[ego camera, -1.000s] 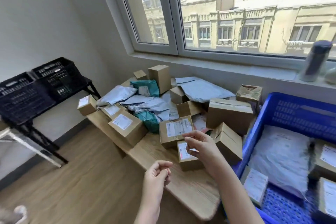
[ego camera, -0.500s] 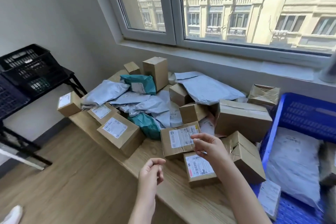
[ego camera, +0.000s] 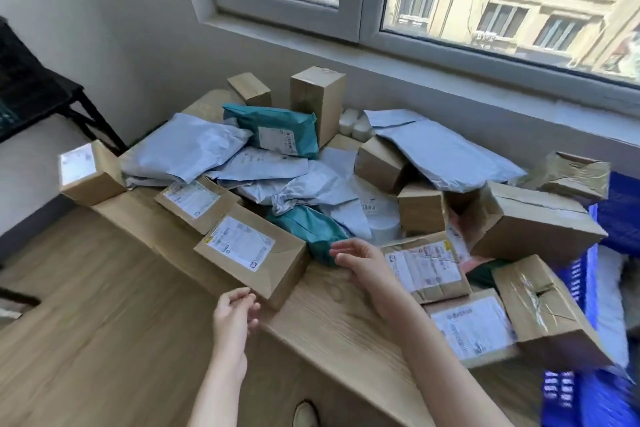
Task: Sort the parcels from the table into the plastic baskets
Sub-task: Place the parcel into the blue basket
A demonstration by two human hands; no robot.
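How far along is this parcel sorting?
Seemingly early. Done: the blue basket holds at least one pale bag. In hand: nothing; the right hand hovers open near a teal bag, the left hand is empty. Left: a heap of boxes and bags covers the table.

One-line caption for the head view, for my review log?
Empty left hand and right hand hover by a labelled box on a parcel-strewn wooden table; blue basket at right.

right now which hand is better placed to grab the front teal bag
Right, probably. The right hand is open, fingertips beside the front teal bag; the left hand sits nearer the body, loosely curled, by the labelled box.
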